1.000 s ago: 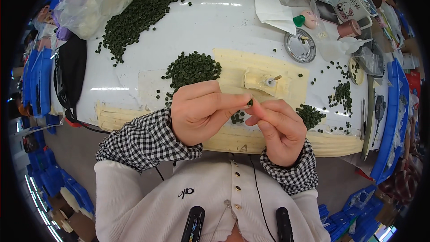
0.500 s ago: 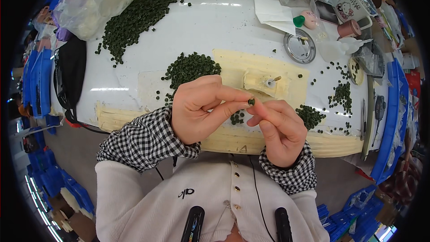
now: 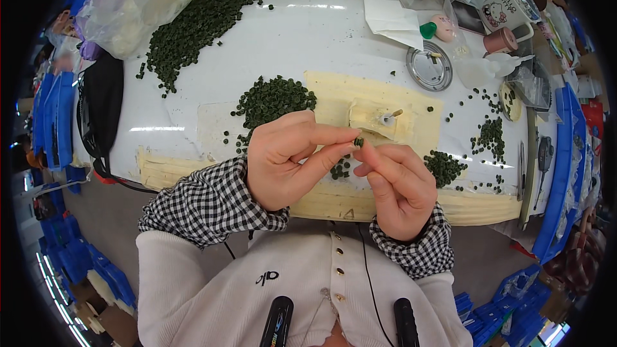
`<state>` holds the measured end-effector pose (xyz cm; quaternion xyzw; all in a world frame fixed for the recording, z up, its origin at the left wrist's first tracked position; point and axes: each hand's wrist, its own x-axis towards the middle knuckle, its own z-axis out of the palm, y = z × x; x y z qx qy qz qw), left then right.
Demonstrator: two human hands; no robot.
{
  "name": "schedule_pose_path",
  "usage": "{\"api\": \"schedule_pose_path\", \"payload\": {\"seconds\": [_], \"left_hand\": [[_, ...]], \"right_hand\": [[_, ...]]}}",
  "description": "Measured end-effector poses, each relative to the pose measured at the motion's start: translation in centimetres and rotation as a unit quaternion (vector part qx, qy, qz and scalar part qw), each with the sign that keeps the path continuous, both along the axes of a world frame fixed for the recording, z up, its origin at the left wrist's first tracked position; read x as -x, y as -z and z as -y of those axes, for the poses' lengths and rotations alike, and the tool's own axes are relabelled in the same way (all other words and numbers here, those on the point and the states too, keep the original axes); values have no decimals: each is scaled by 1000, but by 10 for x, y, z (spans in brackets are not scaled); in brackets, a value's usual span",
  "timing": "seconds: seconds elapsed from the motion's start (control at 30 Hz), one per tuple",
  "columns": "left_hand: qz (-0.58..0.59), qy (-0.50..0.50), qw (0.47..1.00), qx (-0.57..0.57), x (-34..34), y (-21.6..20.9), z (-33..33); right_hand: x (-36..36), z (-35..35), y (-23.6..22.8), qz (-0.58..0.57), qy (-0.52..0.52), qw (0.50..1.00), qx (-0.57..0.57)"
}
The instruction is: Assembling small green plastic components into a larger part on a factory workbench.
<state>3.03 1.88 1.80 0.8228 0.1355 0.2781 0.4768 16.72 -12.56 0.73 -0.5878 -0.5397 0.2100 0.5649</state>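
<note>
My left hand (image 3: 283,160) pinches a small dark green round part (image 3: 358,142) between thumb and forefinger, above the near edge of the table. From the other side, my right hand (image 3: 403,186) meets it, a fingertip against or very close to the part. Its thumb and other fingers are curled together, and anything between them is hidden. Behind the left hand lies a heap of similar green parts (image 3: 276,99). A few more (image 3: 340,168) show below the fingertips, and another small heap (image 3: 443,168) lies beside the right hand.
A cream block with an upright peg (image 3: 389,117) stands just beyond my hands. The largest green pile (image 3: 205,22) spreads at the far left, near plastic bags (image 3: 122,26). A round metal lid (image 3: 429,67), white paper (image 3: 393,20), a mug (image 3: 504,9) and a screwdriver (image 3: 544,157) lie rightward.
Both hands stay nearly in place, with the fingertips and the green part shifting very slightly left. The left hand keeps its pinch.
</note>
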Motion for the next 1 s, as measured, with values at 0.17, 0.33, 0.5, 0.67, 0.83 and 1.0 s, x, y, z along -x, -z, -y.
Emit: {"api": "schedule_pose_path", "payload": {"seconds": [0.17,0.33,0.5,0.67,0.83,1.0], "left_hand": [[-4,-19,999,48,2,-2,9],[-11,-47,998,40,2,-1,8],[4,-39,999,-5,2,2,9],[13,-27,998,-58,1,3,14],[16,5,996,-87,2,8,17],[29,51,989,-136,2,11,13]], "right_hand": [[6,-5,1,83,46,995,-10],[9,-7,6,137,68,988,-16],[9,-9,7,123,56,990,-26],[8,-7,7,131,63,989,-20],[6,-7,1,118,47,992,-11],[3,-4,-3,97,27,995,7]]}}
